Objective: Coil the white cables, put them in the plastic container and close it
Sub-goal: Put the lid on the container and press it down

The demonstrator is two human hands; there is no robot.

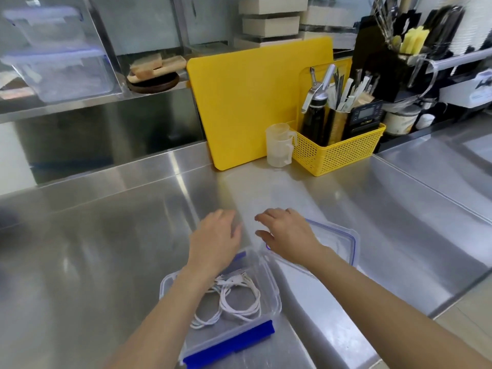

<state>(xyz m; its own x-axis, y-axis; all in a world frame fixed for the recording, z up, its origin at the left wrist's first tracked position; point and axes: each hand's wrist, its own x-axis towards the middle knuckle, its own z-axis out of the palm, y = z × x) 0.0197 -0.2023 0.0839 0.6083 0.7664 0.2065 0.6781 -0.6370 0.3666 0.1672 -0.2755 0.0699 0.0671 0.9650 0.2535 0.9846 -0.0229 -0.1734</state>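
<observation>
A clear plastic container (274,296) with blue clips stands on the steel counter near the front edge. Coiled white cables (237,302) lie inside it. Its clear lid (338,243) with a blue seal lies flat on the counter just right of the container. My left hand (215,241) hovers above the container's far edge, fingers apart and holding nothing; my forearm hides part of the container. My right hand (287,235) is spread over the lid's left end, fingers apart; whether it touches the lid I cannot tell.
A yellow cutting board (245,102) leans at the back. Beside it stand a clear measuring cup (279,145) and a yellow basket (335,153) of utensils. Clear storage boxes (58,70) sit on a shelf at the back left. The steel counter (106,249) extends left.
</observation>
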